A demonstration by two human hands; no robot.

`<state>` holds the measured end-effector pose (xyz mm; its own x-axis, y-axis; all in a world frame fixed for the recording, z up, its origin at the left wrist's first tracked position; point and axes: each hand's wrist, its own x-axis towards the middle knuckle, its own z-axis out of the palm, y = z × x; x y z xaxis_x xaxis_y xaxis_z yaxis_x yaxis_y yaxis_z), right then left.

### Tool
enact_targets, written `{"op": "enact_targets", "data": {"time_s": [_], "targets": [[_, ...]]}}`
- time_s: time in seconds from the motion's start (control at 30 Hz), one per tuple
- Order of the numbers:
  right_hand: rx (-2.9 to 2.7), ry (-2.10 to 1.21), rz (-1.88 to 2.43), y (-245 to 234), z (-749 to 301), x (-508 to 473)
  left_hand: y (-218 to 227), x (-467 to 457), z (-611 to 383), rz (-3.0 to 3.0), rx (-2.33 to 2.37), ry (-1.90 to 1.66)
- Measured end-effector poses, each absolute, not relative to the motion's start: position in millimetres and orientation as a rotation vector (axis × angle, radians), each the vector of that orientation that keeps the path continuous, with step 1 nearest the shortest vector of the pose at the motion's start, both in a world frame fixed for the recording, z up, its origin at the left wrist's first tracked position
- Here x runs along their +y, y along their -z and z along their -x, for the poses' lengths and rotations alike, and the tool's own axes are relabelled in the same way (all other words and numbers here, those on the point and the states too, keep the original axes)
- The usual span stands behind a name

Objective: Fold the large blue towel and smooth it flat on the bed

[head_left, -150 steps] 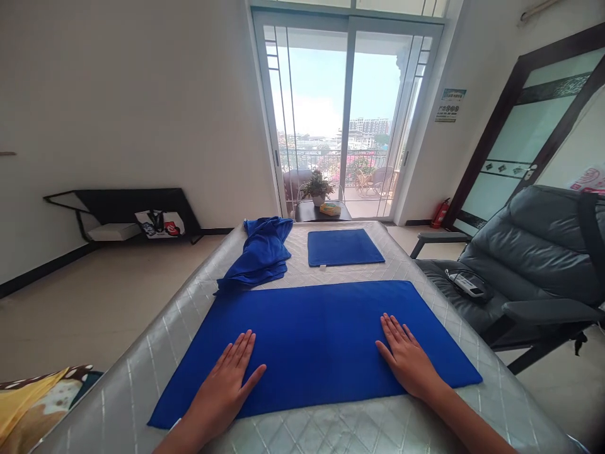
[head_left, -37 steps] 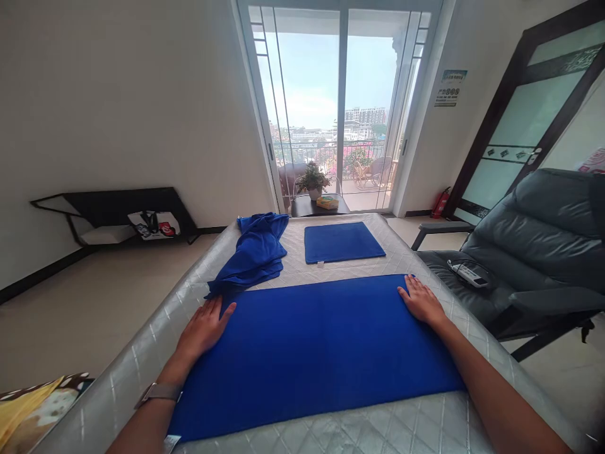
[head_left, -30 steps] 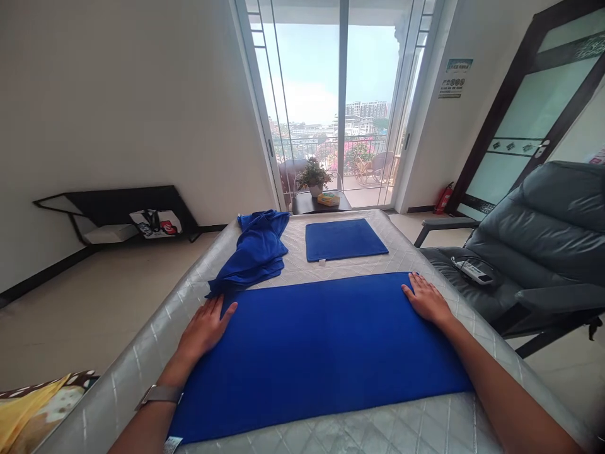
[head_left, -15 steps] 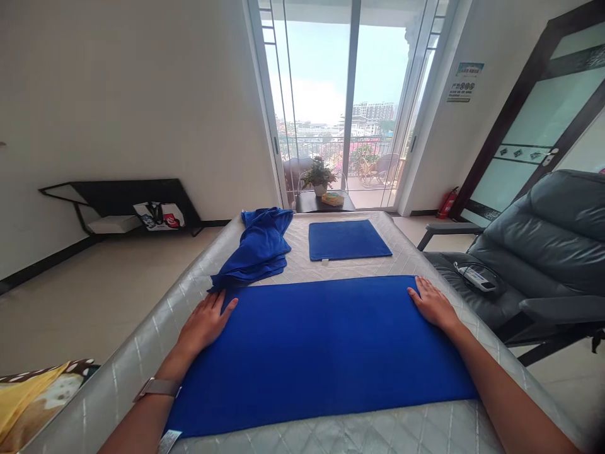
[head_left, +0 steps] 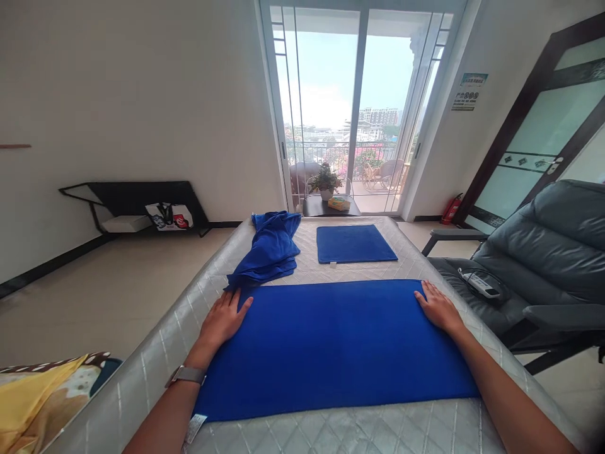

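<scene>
A long blue towel [head_left: 335, 347] lies spread flat across the quilted mattress [head_left: 302, 438], a white label sticking out at its near left corner. My left hand [head_left: 224, 315] rests open on its far left corner, thumb apart from the fingers. At the far right corner, my right hand [head_left: 438, 306] lies flat with fingers stretched out. Neither hand grips the cloth. Just beyond my left fingertips is a crumpled heap of blue cloth [head_left: 271, 249]. Farther back, a smaller flat blue rectangle of folded cloth [head_left: 355, 244] lies on the mattress.
To the right stands a dark grey armchair [head_left: 558, 246] with a white power strip [head_left: 481, 285] on its seat. Patterned fabric [head_left: 51, 400] sits at the lower left. A small table [head_left: 309, 205] with a potted plant [head_left: 325, 181] stands beyond the mattress, before the glass door.
The view has shifted slightly, so everything sits a little further right and lower. Both hands stay flat on the same corners of the towel.
</scene>
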<state>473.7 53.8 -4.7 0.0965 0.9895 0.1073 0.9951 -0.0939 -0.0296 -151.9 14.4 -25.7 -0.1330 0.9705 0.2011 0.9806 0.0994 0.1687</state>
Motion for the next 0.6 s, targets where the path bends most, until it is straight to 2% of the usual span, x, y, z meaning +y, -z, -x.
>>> {"op": "enact_targets", "data": {"time_s": [0.6], "targets": [[-2.017,0.073,2.259,1.9,-471.2,52.5,24.6,13.7,153.0,2.038,-2.296,0.374]]}}
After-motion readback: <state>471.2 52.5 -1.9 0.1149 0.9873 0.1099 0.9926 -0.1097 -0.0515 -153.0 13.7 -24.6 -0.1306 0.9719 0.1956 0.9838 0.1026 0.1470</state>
